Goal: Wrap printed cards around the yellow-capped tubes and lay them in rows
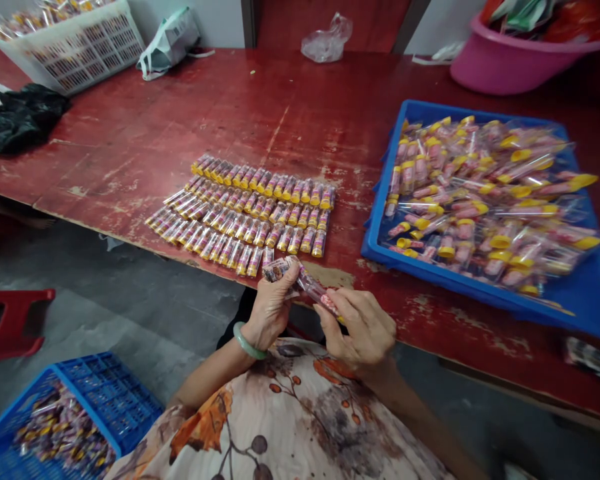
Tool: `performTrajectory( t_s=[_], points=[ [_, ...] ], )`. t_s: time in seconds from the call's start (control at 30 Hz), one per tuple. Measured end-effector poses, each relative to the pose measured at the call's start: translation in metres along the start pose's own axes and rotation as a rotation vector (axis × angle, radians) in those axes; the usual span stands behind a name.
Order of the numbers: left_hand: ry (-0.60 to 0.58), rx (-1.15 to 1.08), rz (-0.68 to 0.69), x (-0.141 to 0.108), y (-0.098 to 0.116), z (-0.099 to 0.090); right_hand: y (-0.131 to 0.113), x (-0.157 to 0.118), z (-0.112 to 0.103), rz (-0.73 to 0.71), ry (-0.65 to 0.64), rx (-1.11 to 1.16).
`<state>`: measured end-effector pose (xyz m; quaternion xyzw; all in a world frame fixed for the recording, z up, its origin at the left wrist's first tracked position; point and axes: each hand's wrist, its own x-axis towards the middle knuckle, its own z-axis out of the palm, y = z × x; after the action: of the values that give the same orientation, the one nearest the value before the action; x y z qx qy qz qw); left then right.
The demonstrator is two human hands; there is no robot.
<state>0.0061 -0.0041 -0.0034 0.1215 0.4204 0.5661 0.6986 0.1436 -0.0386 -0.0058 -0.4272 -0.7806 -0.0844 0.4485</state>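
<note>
The right hand (pixel 360 327) was pinching the lower end of a clear tube (pixel 310 285) between thumb and curled fingers, its back turned upward. The tube slanted across the gap between the two hands, just off the near edge of the desk (pixel 230 107), and its other end met the left hand (pixel 275 297). That hand had its thumb pressed down on a small printed bundle (pixel 276 268) (whether wrappers or labels, I couldn't tell), with the fingers folded beneath. Both forearms came forward from the body with bent wrists, the left one wearing a pale green bangle (pixel 249 342), above a floral garment (pixel 290 413).

Just beyond the left hand, yellow-ended tubes (pixel 253 230) lay side by side in slanting rows. To the right stood a blue tray (pixel 593 293), heaped with loose yellow-capped tubes (pixel 480 200) holding something pink. On the floor at lower left, a blue basket (pixel 107 393) held a pile of small packed pieces (pixel 65 427).

Farther off, a white basket (pixel 90 53) at the desk's far left was filled with similar yellow-and-clear pieces (pixel 35 20), while a pink tub (pixel 510 63) at the far right carried crumpled plastic bags (pixel 575 23).
</note>
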Motion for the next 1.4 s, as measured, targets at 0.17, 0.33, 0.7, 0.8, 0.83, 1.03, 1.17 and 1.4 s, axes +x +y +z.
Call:
performTrajectory(
  t_s=[0.17,0.33,0.7,0.8,0.83,1.03,1.17,1.4],
  points=[
    [0.011,0.039,0.023,-0.003,-0.002,0.0,-0.002,0.002,0.005,-0.041,0.038,-0.09],
    [0.002,0.034,0.06,-0.006,0.001,0.0,-0.007,0.005,0.016,-0.044,0.086,-0.092],
    [-0.09,-0.038,-0.062,-0.011,0.013,-0.001,0.007,0.015,-0.008,0.232,-0.244,0.555],
    [-0.129,-0.024,-0.093,-0.015,0.014,0.001,0.005,0.009,-0.013,0.261,-0.136,0.531],
    [-0.137,-0.021,-0.097,-0.016,0.014,0.001,0.004,0.008,-0.013,0.266,-0.1,0.52],
    [-0.163,-0.016,-0.118,-0.021,0.013,0.002,0.003,0.012,-0.016,0.278,-0.116,0.608],
    [-0.223,-0.005,-0.117,-0.023,0.01,0.002,-0.003,0.01,-0.011,0.219,0.061,0.41],
    [-0.24,0.027,-0.139,-0.028,0.005,0.007,-0.012,0.016,-0.007,0.249,0.193,0.332]
  ],
)
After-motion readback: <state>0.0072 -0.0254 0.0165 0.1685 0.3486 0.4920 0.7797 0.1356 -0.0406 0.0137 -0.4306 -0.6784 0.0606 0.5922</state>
